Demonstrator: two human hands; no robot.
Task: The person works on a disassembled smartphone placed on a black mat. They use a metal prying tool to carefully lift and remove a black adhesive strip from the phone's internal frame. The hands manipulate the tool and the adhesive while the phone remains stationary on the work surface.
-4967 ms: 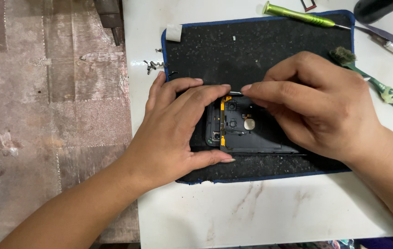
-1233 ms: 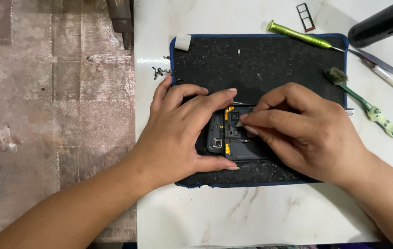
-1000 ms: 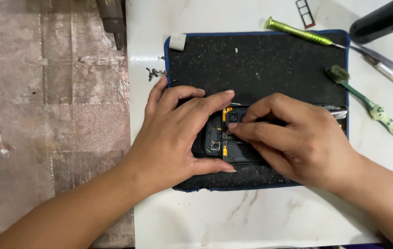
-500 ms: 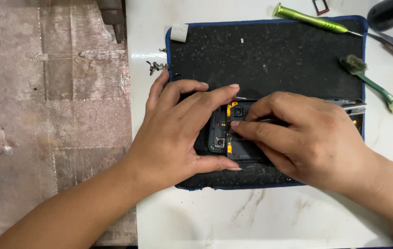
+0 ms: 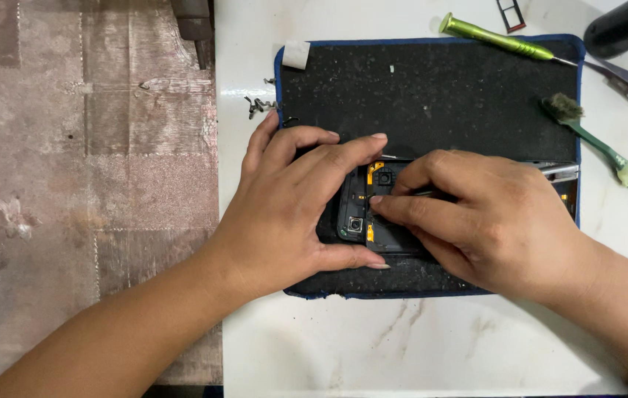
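Now both hands work over an opened phone (image 5: 373,221) that lies on a black mat (image 5: 461,96) with a blue edge, and the mat lies on a white marble bench (image 5: 402,346). The left hand (image 5: 284,214) is half open and spread over the left end of the phone: its thumb presses along the lower edge of the phone, and its long fingers curve over the upper edge, so the phone is clamped between them. The right hand (image 5: 491,221) is curled, with thumb and forefinger pinched together on a thin dark tool (image 5: 424,193), perhaps tweezers, but most of it is hidden under the fingers, so I cannot say for sure. The pinched fingertips touch the inside of the phone just beside a yellow-orange flex part and near the small square camera. On the bench above the mat lies a green screwdriver (image 5: 494,37), and to the right of the mat lies a small brush (image 5: 609,158) with a green patterned handle. Some small screws (image 5: 258,107) lie just beside the upper left edge of the mat, and a small white piece (image 5: 297,54) sits on its upper left corner.
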